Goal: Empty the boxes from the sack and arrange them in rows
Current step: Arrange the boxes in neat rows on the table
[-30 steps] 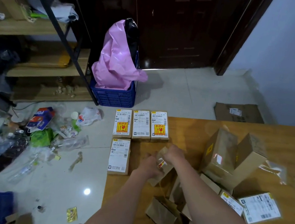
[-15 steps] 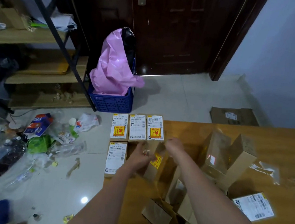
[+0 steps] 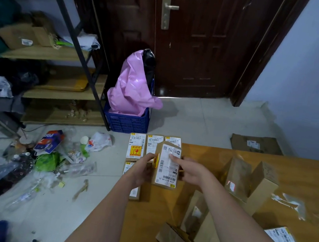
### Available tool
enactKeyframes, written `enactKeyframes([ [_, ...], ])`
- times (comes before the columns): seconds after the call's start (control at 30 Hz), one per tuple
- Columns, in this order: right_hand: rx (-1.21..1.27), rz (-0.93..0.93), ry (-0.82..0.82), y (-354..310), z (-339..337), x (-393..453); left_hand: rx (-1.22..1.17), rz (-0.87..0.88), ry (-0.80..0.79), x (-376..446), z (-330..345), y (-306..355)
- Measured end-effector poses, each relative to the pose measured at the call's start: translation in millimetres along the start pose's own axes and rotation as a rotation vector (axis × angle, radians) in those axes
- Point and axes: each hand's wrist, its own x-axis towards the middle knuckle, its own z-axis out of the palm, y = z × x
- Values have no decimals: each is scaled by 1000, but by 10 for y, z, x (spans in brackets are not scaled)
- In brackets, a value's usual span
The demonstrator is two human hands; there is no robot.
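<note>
free: table [image 3: 211, 154] far edge | blocked: upright boxes [image 3: 248, 182] right

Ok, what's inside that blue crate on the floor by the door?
The blue crate holds a crumpled pink plastic bag that sticks up well above its rim, with a black bag behind it. Whatever lies beneath or inside the bags is covered.
</note>
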Motion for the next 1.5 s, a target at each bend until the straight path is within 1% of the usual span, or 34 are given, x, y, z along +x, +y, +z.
enactKeyframes([
  [0.07,-41,-7,55,-15,23,-34,103,3,-20,-70,-25,43],
  [0.2,76,-8,96,7,102,1,209,-39,-75,-103,-167,10],
  [0.23,110,-6,103,32,96,53,214,-38,-66,-86,-211,-17],
  [0.3,137,28,99,44,93,68,140,7,8,-65,-264,-42],
  [0.37,39,89,102,52,73,70,34,61,111,-39,-303,-44],
  [0.43,-160,114,107,60,50,64,27,89,188,-29,-348,-36],
  [0.5,-413,79,149,66,30,93,159,77,200,-21,-390,-21],
  [0.57,-636,45,147,53,65,109,298,54,150,-11,-406,-5],
  [0.6,-687,52,107,32,108,91,328,50,113,-1,-402,5],
  [0.7,-674,108,-62,19,233,86,326,49,32,16,-376,32],
  [0.77,-609,88,-93,51,290,94,316,70,39,60,-388,18],
  [0.83,-521,66,-61,117,306,148,284,94,90,78,-398,-13],
  [0.9,-500,84,-5,188,318,217,302,132,176,80,-428,-43],
  [0.97,-504,122,61,260,324,270,370,161,362,108,-507,-92],
  [1.03,-508,160,96,323,340,306,440,144,569,140,-628,-159],
  [1.07,-508,176,111,363,352,338,486,125,648,160,-689,-189],
  [1.13,-497,201,136,444,383,438,560,68,726,214,-813,-274],
  [1.23,-515,202,188,564,421,597,538,-3,735,277,-941,-366],
  [1.37,-580,190,245,660,468,706,421,-26,660,319,-1008,-405],
  [1.5,-637,184,306,725,454,790,323,-81,623,363,-1020,-380],
])
